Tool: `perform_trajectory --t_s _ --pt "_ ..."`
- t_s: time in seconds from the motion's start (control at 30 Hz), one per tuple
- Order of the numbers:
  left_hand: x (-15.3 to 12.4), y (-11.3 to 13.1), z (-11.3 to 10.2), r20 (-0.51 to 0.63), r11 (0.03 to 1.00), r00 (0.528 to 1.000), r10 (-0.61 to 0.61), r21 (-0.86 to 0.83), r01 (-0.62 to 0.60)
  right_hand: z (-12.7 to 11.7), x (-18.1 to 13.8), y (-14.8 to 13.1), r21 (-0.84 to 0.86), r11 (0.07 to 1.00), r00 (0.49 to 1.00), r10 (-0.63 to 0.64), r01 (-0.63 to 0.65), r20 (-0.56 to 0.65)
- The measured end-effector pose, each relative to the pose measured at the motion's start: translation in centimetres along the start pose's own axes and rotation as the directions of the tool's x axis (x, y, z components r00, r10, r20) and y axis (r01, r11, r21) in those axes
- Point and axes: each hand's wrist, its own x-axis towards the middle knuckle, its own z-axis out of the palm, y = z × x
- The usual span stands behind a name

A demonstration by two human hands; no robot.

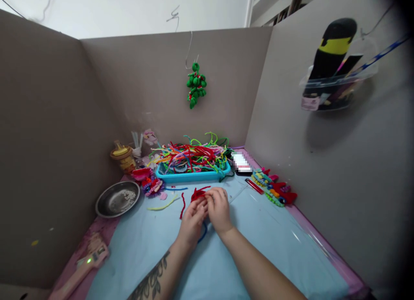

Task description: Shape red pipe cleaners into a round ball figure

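At the far left of the worktop [136, 248] I see a pink handheld tool [84, 265] with a small green light lit, lying at the edge. Beyond it sits a steel bowl [117, 199] with small pale bits inside, and behind that a yellow-topped bottle [123, 156]. Just right of the bowl lie a pink and purple made-up piece [152, 185] and a loose yellow pipe cleaner [163, 204].

In the middle, my left hand [193, 220] and right hand [219, 209] are pressed close together, fingertips pinching a red pipe cleaner piece [198, 194] that rests on the blue sheet just in front of the blue tray [192, 176]. A loose red tail [183, 204] trails down to the left of my left hand, and a dark blue strand [203, 233] peeks from under it. I judge the step to be twisting or shaping the red piece; the next move would call for a firm pinch on one end while the other hand turns, though I cannot tell exactly which fingers grip.

The tray is heaped with tangled coloured pipe cleaners [190, 155] and sits close ahead, so stray ends could snag. A green hanging ornament [196, 85] dangles on the back wall. To the right lie a red stick [254, 186] and a row of finished colourful pieces [273, 190], well apart from my hands. High on the right wall hangs a clear holder [336, 82] with a black and yellow tool.
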Motion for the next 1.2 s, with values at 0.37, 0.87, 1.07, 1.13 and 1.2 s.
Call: perform_trajectory --t_s 0.37,0.87,1.07,1.13,1.2 --pt "0.5 1.7 -0.2 -0.19 0.991 0.977 0.095 -0.078 -0.112 -0.4 -0.5 -1.7 0.134 0.975 0.968 -0.199 0.18 0.152" --pt "1.4 2.0 -1.3 -0.331 0.988 0.932 0.149 0.024 -0.15 0.1 -0.1 -1.2 0.266 0.936 0.973 0.227 -0.232 0.051" --pt "1.4 1.6 -1.7 -0.345 0.966 0.906 0.246 0.168 -0.199 0.0 -0.7 -2.1 0.314 0.92 0.97 0.198 -0.235 0.143" --pt "1.3 1.6 -1.6 -0.322 0.942 0.899 0.296 0.253 -0.22 0.2 -1.0 -2.1 0.342 0.898 0.957 0.232 -0.279 0.173" --pt "1.1 1.6 -1.4 -0.283 0.923 0.902 0.325 0.303 -0.237 0.5 -1.2 -2.1 0.372 0.868 0.942 0.274 -0.33 0.195"
